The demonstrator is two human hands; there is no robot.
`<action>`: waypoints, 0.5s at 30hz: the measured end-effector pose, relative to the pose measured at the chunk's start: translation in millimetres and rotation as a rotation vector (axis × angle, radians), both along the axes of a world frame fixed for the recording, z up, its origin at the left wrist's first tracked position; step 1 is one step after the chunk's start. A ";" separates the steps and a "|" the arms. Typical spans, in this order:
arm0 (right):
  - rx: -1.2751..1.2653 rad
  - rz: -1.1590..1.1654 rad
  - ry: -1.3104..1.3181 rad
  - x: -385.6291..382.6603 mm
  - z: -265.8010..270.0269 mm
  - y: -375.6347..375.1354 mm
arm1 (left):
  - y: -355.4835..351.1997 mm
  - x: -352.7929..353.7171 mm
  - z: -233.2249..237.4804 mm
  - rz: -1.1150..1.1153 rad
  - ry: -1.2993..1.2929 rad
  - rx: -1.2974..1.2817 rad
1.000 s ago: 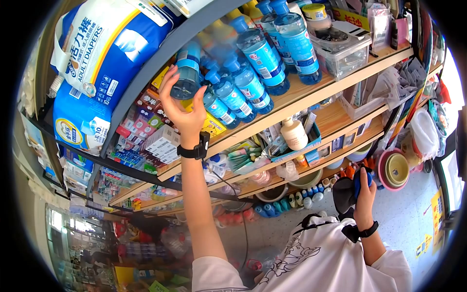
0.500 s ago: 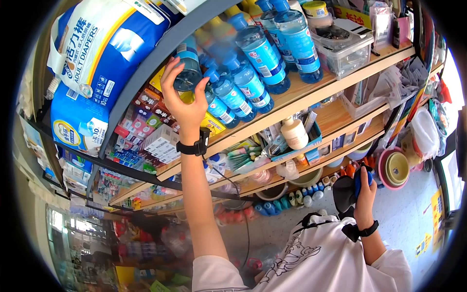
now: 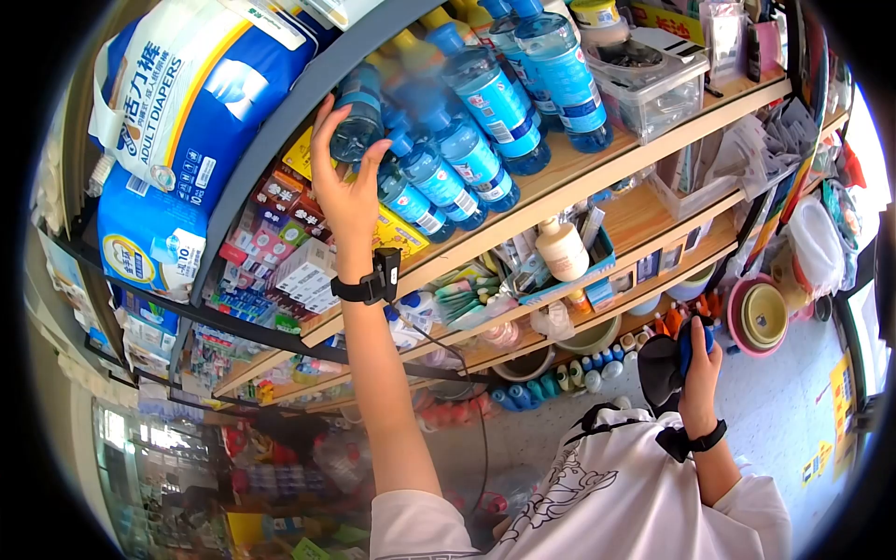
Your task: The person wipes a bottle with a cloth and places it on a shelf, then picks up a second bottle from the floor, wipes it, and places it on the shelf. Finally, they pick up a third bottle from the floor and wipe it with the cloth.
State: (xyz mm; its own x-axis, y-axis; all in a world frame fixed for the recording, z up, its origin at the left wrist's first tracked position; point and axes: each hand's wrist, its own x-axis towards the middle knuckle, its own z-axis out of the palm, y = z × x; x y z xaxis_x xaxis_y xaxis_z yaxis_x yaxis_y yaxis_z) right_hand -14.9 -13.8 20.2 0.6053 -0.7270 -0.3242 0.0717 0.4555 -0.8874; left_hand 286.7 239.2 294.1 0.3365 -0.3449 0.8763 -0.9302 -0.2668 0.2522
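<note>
My left hand (image 3: 343, 201) reaches up to the shelf, fingers on one side and thumb on the other of a clear blue bottle (image 3: 358, 129) near its base. The bottle's upper part blurs into the things behind it. Just right of the thumb stand several similar blue-capped bottles with blue labels (image 3: 439, 177). Low on the right, my right hand (image 3: 700, 378) is closed round a black and dark blue object (image 3: 665, 366) whose kind I cannot make out. Both wrists wear black straps.
A large adult diapers pack (image 3: 187, 112) sits left of the curved grey shelf edge (image 3: 266, 140). A clear plastic box (image 3: 649, 84) shares the bottles' shelf (image 3: 597, 177). Small cartons (image 3: 308, 275) fill the lower left. Basins (image 3: 758, 315) and shoes stand at floor level.
My left hand and the bottle have shifted slightly upward, deeper onto the shelf. The view has moved a little. My right hand keeps its hold on the dark object.
</note>
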 end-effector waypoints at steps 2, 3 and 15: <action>-0.001 0.020 0.007 -2.1 -6.2 -2.5 | -0.4 -0.7 0.3 0.020 0.005 -0.001; -0.001 0.018 0.006 -2.1 -4.9 -2.5 | -0.7 -1.5 -0.1 0.018 0.004 -0.001; 0.008 -0.002 0.014 -3.7 0.6 -2.3 | 0.2 3.9 -4.7 0.084 -0.060 -0.021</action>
